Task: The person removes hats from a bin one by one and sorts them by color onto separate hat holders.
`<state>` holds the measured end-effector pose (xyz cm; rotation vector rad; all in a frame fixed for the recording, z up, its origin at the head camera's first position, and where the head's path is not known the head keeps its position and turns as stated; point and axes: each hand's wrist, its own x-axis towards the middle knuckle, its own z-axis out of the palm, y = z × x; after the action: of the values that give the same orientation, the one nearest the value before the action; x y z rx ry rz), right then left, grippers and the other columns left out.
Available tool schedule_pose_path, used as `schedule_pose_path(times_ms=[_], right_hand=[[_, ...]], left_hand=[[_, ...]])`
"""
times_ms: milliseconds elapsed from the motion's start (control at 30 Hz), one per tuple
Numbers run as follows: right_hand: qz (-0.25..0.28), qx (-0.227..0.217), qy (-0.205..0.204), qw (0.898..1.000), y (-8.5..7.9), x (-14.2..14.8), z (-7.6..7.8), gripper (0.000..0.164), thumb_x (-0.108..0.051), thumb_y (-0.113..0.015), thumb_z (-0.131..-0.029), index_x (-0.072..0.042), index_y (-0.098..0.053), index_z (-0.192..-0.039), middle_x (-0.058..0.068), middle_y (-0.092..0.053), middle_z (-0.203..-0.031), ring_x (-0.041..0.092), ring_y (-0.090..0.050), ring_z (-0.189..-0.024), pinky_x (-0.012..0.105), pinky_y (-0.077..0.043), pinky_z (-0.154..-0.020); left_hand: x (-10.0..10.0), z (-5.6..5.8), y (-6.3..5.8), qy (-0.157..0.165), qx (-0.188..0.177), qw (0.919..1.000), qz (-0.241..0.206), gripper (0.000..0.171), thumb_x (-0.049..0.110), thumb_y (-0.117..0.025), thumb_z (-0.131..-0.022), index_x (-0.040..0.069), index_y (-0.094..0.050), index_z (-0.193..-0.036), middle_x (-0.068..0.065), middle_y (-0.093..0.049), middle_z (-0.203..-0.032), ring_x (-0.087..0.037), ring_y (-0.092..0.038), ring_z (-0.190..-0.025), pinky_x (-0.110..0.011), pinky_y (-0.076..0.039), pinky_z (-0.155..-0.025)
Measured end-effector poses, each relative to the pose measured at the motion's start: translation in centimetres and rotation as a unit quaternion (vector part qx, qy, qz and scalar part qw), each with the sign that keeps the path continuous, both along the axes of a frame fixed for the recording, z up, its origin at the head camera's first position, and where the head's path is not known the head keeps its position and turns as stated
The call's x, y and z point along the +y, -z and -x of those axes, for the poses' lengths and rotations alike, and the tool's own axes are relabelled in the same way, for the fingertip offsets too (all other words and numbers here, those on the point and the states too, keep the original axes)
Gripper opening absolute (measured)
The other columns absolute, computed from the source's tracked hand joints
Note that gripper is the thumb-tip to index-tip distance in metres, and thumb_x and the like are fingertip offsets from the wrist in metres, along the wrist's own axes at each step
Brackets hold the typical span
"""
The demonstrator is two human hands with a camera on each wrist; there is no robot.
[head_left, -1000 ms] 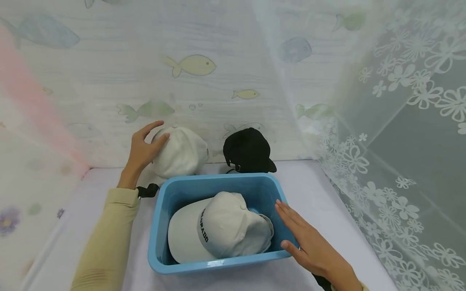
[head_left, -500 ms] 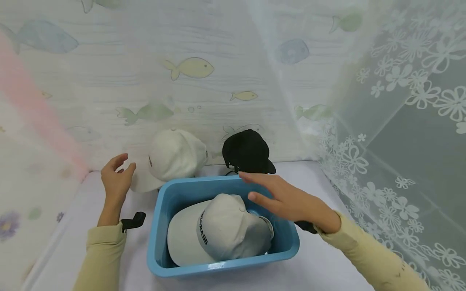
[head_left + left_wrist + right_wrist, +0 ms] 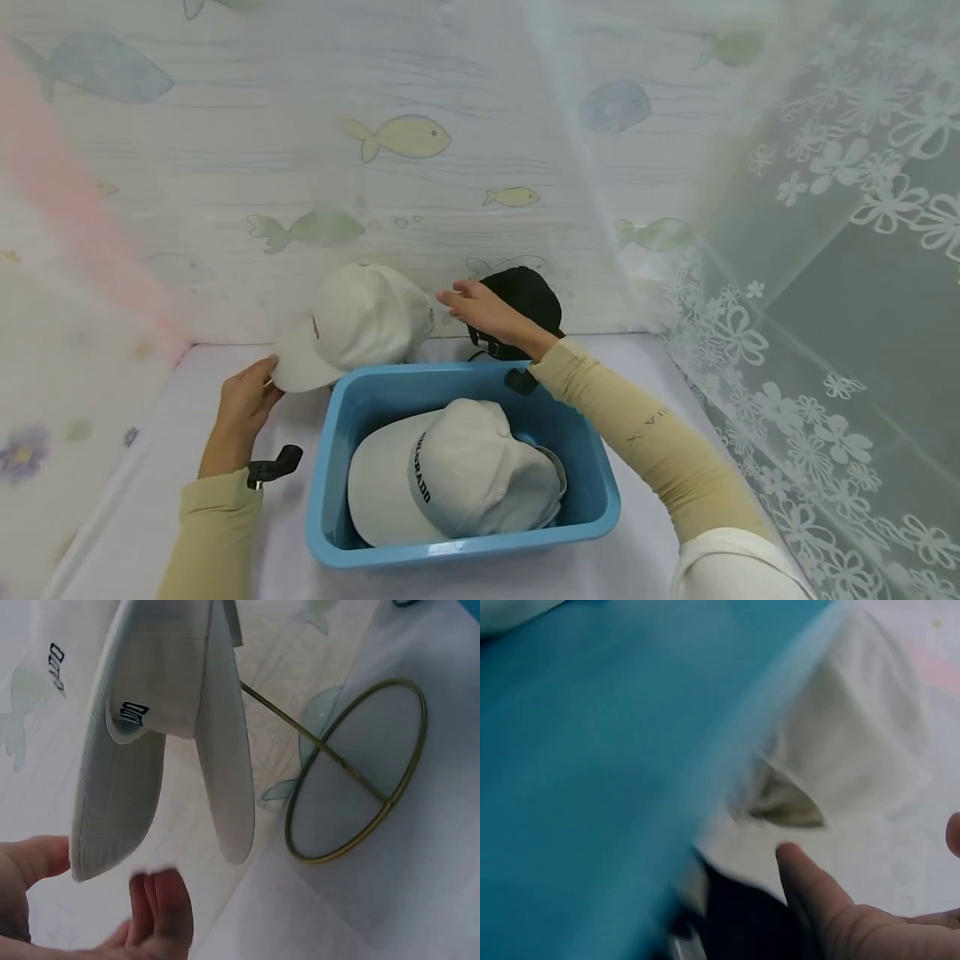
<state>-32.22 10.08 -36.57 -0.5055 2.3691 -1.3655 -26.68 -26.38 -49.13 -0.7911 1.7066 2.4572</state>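
Observation:
A white baseball cap (image 3: 371,317) stands behind the tub, its brim towards the left. At that brim is my left hand (image 3: 243,400); in the left wrist view its thumb (image 3: 49,856) touches the brim (image 3: 116,817), while the loosely bent fingers (image 3: 163,907) sit apart below it. A second white brim (image 3: 229,765) shows close behind. My right hand (image 3: 487,312) reaches over the tub with extended fingers, in front of a black cap (image 3: 536,300) and just short of the white crown. Part of the black cap is hidden by that hand.
A blue plastic tub (image 3: 465,550) holds a pale cap (image 3: 468,475) lettered "COLORADO". Under the white caps, a brass-coloured stand with a ring base (image 3: 424,724) rests on the white cloth (image 3: 292,525). Sheer printed curtains (image 3: 405,50) hang behind and at the sides.
My left hand left the white crown, dropped down and left, and came to the brim. My right hand went from the tub's right side across it to the back.

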Motion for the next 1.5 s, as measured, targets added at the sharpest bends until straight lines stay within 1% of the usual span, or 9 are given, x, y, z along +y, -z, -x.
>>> schedule_pose_path(times_ms=[167,333,433,567,733,967,1100,1333,1500], right_hand=[[0.051,-0.095,0.016,0.994,1.4,-2.3,1.3,0.065,-0.037,-0.045,-0.11,0.005,-0.028,-0.157,0.023,-0.039,-0.157,0.034,-0.045,-0.142,0.04,-0.038,-0.118],[0.073,-0.143,0.051,0.986,1.7,-3.7,2.1,0.067,-0.039,-0.047,-0.109,0.005,-0.03,-0.156,0.022,-0.041,-0.155,0.031,-0.047,-0.14,0.04,-0.04,-0.116],[0.105,-0.161,0.07,0.979,1.7,-4.1,2.6,0.063,-0.038,-0.05,-0.108,0.002,-0.035,-0.155,0.021,-0.044,-0.152,0.031,-0.051,-0.135,0.04,-0.043,-0.114],[0.163,-0.184,0.091,0.965,1.5,-4.4,3.1,0.059,-0.034,-0.055,-0.107,0.001,-0.041,-0.152,0.021,-0.052,-0.145,0.03,-0.058,-0.126,0.04,-0.046,-0.112],[0.196,-0.18,0.115,0.957,1.2,-4.7,3.2,0.059,-0.027,-0.067,-0.101,0.005,-0.047,-0.146,0.017,-0.055,-0.139,0.023,-0.062,-0.117,0.038,-0.048,-0.11],[0.222,-0.176,0.121,0.951,0.9,-5.4,3.3,0.06,-0.021,-0.073,-0.096,0.007,-0.049,-0.143,0.017,-0.054,-0.142,0.024,-0.061,-0.121,0.038,-0.049,-0.108],[0.23,-0.173,0.108,0.952,0.8,-5.5,3.5,0.063,-0.021,-0.073,-0.096,0.005,-0.046,-0.147,0.016,-0.053,-0.145,0.023,-0.061,-0.122,0.039,-0.049,-0.109],[0.255,-0.157,0.08,0.951,0.7,-5.4,3.4,0.042,-0.015,-0.071,-0.097,0.005,-0.06,-0.132,0.012,-0.062,-0.124,0.02,-0.063,-0.103,0.041,-0.052,-0.104],[0.234,-0.149,0.059,0.959,1.2,-5.4,3.2,0.036,-0.012,-0.07,-0.097,0.008,-0.063,-0.127,0.011,-0.066,-0.116,0.02,-0.066,-0.099,0.041,-0.056,-0.099]], left_hand=[[-0.1,-0.2,0.5,0.083,0.056,0.9897,-0.103,0.078,0.027,-0.055,-0.106,0.008,-0.006,-0.164,0.007,-0.043,-0.138,-0.01,-0.039,-0.138,-0.015,-0.053,-0.082],[0.1,-0.2,0.8,0.121,0.089,0.9843,-0.091,0.08,0.029,-0.05,-0.107,0.006,0.002,-0.163,0.004,-0.03,-0.155,-0.01,-0.021,-0.151,-0.011,-0.051,-0.087],[0.1,-0.2,0.7,0.122,0.094,0.9855,-0.072,0.081,0.03,-0.052,-0.106,0.004,-0.001,-0.163,0.003,-0.033,-0.153,-0.004,-0.036,-0.142,-0.011,-0.052,-0.087],[-0.4,0.1,0.2,0.113,0.099,0.9875,-0.049,0.081,0.03,-0.053,-0.105,-0.001,-0.004,-0.162,0.003,-0.044,-0.138,0.006,-0.058,-0.109,-0.012,-0.054,-0.083],[-1.2,1.2,-0.6,0.109,0.111,0.9878,-0.013,0.079,0.028,-0.052,-0.106,-0.005,-0.004,-0.16,0.004,-0.048,-0.126,0.009,-0.059,-0.096,-0.012,-0.053,-0.08],[-2.1,2.5,-1.5,0.133,0.113,0.9836,0.044,0.078,0.032,-0.049,-0.107,-0.004,-0.005,-0.16,-0.016,-0.032,-0.153,0.001,-0.052,-0.111,-0.01,-0.052,-0.081],[-2.5,2.7,-1.7,0.133,0.124,0.9824,0.041,0.081,0.034,-0.051,-0.106,-0.006,-0.006,-0.16,-0.009,-0.043,-0.139,0.001,-0.053,-0.109,-0.011,-0.053,-0.081],[-2.7,2.8,-1.3,0.131,0.141,0.981,0.025,0.082,0.033,-0.054,-0.105,-0.006,-0.008,-0.16,0.002,-0.048,-0.128,0.001,-0.054,-0.107,-0.012,-0.053,-0.082],[-2.8,2.7,-0.5,0.134,0.128,0.9819,0.039,0.082,0.037,-0.053,-0.105,-0.003,-0.01,-0.161,-0.015,-0.035,-0.151,-0.005,-0.049,-0.119,-0.011,-0.052,-0.082]])
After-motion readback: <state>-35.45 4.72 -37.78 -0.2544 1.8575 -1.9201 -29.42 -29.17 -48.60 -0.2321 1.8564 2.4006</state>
